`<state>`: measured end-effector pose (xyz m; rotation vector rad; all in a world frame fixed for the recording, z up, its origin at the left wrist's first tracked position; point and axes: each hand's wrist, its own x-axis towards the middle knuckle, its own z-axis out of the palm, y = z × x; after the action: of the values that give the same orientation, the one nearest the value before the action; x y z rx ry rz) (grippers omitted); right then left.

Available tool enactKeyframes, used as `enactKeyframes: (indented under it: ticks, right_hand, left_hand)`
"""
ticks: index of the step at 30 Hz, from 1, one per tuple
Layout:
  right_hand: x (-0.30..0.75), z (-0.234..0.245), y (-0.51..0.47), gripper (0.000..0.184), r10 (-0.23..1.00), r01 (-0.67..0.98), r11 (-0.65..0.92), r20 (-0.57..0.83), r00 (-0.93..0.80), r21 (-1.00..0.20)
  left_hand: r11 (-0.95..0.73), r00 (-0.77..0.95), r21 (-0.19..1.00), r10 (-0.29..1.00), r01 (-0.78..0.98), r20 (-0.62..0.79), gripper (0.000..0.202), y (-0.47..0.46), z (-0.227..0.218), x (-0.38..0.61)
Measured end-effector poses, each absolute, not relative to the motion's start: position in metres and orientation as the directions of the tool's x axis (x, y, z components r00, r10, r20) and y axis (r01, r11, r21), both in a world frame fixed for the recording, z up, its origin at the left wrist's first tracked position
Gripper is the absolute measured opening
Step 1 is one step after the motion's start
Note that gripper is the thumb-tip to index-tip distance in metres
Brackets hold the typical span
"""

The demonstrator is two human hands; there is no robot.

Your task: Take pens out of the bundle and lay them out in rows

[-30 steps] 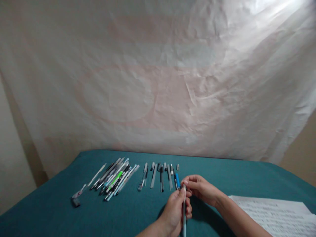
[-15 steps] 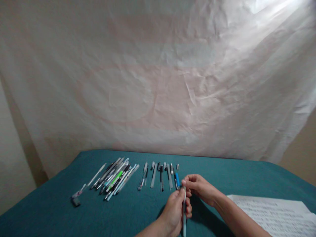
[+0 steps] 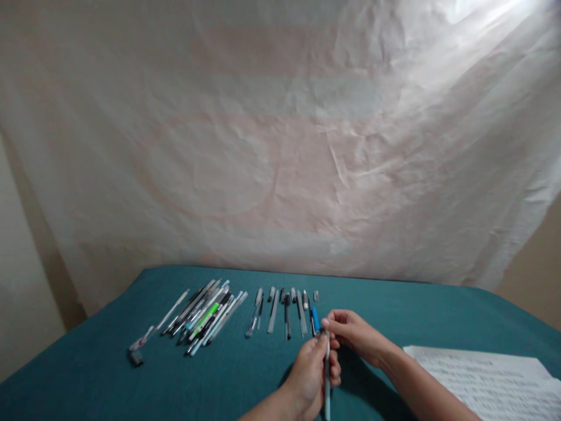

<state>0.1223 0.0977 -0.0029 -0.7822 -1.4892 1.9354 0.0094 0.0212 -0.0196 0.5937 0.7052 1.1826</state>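
My left hand [image 3: 312,369] is wrapped round a slim pale pen [image 3: 327,383], whose lower end points toward me. At the pen's upper end, my right hand [image 3: 350,332] pinches with thumb and forefinger; the tip between those fingers is hidden. Just beyond my hands lies a blue pen part [image 3: 315,320]. Left of it, a row of pens taken apart [image 3: 287,316] shows clear barrels, thin refills and caps. A small clear cap [image 3: 316,296] sits at the row's right end.
A heap of pens [image 3: 205,318], one bright green, lies on the left of the green-covered table [image 3: 210,386]. A dark eraser-like piece [image 3: 135,357] is nearer me on the left. Written paper sheets [image 3: 491,374] lie at the right, partly behind my right forearm. A pale sheet hangs behind.
My hands stay almost in place round the pen, with only a slight shift of the right fingers at its upper end. Everything on the table rests where it was.
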Motion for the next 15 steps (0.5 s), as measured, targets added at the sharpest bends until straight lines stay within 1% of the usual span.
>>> enactKeyframes:
  ticks: [5, 8, 11, 15]
  right_hand:
    - [0.126, -0.003, 0.1, 0.024, 0.724, -0.071, -0.187, -0.089, -0.684, -0.98]
    - [0.127, 0.001, 0.1, 0.023, 0.697, -0.087, -0.217, -0.092, -0.712, -0.972]
    - [0.126, 0.006, 0.098, 0.027, 0.671, -0.109, -0.26, -0.098, -0.735, -0.96]
    - [0.124, 0.007, 0.096, 0.028, 0.692, -0.109, -0.28, -0.122, -0.711, -0.954]
  left_hand:
    - [0.274, 0.212, 0.746, 0.96, -0.606, -0.181, 0.035, 0.02, -0.019, 0.01]
    - [0.28, 0.216, 0.75, 0.959, -0.599, -0.184, 0.035, 0.021, -0.019, 0.009]
    - [0.282, 0.215, 0.747, 0.958, -0.602, -0.188, 0.035, 0.021, -0.019, 0.009]
    - [0.287, 0.222, 0.733, 0.957, -0.616, -0.188, 0.033, 0.022, -0.019, 0.009]
